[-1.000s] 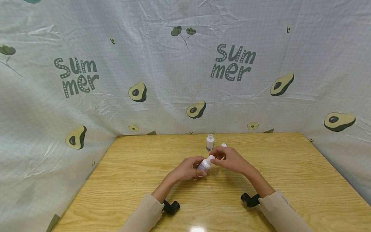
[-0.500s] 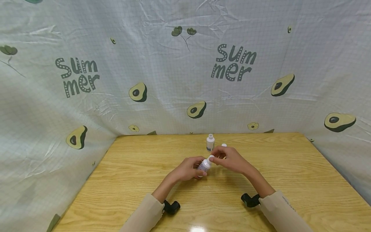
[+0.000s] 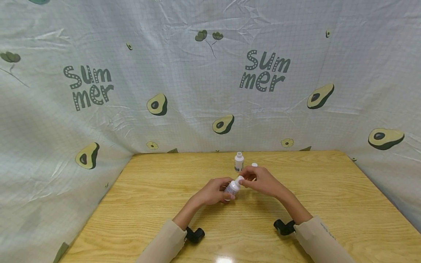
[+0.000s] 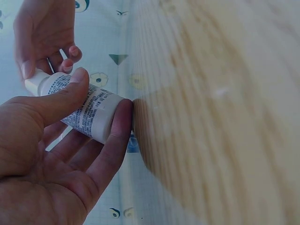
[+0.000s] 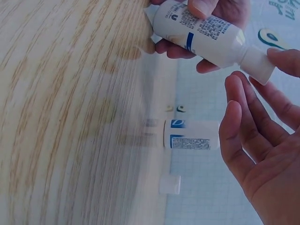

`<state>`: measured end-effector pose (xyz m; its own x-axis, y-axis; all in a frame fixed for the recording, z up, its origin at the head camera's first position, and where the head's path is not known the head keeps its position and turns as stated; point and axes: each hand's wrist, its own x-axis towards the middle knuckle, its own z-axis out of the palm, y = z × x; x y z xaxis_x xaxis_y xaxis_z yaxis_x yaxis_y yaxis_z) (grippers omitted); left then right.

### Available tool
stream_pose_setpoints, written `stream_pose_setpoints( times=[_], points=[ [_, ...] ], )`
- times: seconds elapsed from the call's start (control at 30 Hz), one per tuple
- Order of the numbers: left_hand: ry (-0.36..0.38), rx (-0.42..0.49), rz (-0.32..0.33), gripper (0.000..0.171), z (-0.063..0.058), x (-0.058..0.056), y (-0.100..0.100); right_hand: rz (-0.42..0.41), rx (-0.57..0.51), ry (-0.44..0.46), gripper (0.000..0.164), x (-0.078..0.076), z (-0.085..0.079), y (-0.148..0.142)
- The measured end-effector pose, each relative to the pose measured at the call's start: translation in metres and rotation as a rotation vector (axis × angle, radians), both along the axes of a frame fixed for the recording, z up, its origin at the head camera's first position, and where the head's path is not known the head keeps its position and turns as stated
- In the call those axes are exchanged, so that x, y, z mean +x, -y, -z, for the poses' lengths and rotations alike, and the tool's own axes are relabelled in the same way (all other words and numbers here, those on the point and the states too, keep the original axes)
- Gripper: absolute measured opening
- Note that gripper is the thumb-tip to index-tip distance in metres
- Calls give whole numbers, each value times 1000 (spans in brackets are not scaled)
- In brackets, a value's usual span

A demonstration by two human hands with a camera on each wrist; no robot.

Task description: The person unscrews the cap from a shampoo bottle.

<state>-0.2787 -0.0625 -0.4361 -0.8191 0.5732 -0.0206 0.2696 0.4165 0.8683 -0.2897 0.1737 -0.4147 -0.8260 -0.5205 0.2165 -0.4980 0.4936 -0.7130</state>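
A small white bottle [image 3: 232,188] with fine printed text is tilted, its top toward the right. My left hand [image 3: 213,192] grips its body, thumb on one side and fingers around the other, as the left wrist view shows. On the bottle's neck sits a white cap [image 5: 257,64]. My right hand [image 3: 261,180] pinches this cap between thumb and index finger, while its other fingers curl loosely below. Behind the hands stands a second white bottle [image 3: 239,163], upright with a bare threaded neck. Beside it is a loose white cap [image 5: 169,184], partly hidden by my right hand in the head view.
The wooden table [image 3: 158,190] reaches back to a hanging sheet [image 3: 190,84] printed with avocados and lettering. Black wrist-worn devices [image 3: 195,235] sit at both sleeve cuffs.
My right thumb and index finger shift slightly on the cap. The left hand, the held bottle and the standing bottle stay in place.
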Motion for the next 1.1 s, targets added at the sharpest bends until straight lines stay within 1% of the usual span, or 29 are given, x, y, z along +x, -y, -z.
stream_pose_setpoints(
  times=[0.2, 0.37, 0.47, 0.6, 0.77, 0.9, 1.1],
  points=[
    [4, -1, 1, 37, 1, 0, 0, -25, -8, -2, 18, -1, 1, -1],
    [9, -2, 1, 37, 2, -1, 1, -27, -12, -8, 29, 0, 1, -2],
    [8, -2, 1, 37, 2, -1, 1, -7, -10, 3, 32, 0, 1, -1],
    [6, 1, 1, 37, 2, -1, 1, 35, 1, 26, 28, 0, 1, 0],
    [13, 8, -1, 38, 1, 0, 1, 48, 11, 34, 24, 1, 0, 0],
    [13, 9, -1, 38, 1, 0, 1, 38, 12, 29, 23, 1, 0, 1],
    [5, 4, 2, 38, 1, 0, 1, -7, 0, 11, 17, 0, 0, 0]
  ],
)
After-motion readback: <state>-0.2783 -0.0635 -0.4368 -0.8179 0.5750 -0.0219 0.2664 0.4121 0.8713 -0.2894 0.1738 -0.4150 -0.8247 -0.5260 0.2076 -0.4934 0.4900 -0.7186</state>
